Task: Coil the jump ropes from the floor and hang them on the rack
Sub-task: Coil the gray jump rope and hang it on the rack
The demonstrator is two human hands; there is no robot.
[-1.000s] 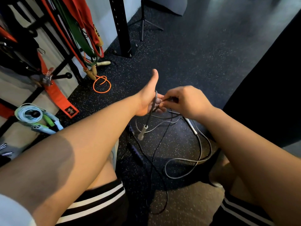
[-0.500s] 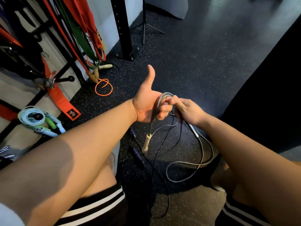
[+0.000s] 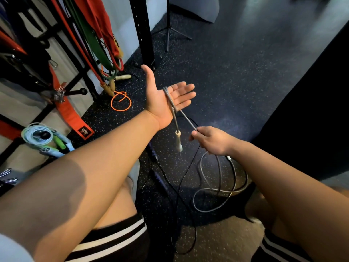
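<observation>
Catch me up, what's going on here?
A person is coiling a grey jump rope around the left hand, which is palm up with straight fingers. The rope crosses the palm and its pale handle dangles below. The right hand pinches the rope and holds it taut. The rest lies looped on the floor beside a thin black rope. A light blue rope is already coiled on the rack; an orange rope lies on the floor.

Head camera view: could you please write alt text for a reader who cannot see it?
A grey jump rope is looped over the open left hand, its handle dangling, while the right hand pinches the rope taut. More rope lies on the floor; a rack stands left.
</observation>
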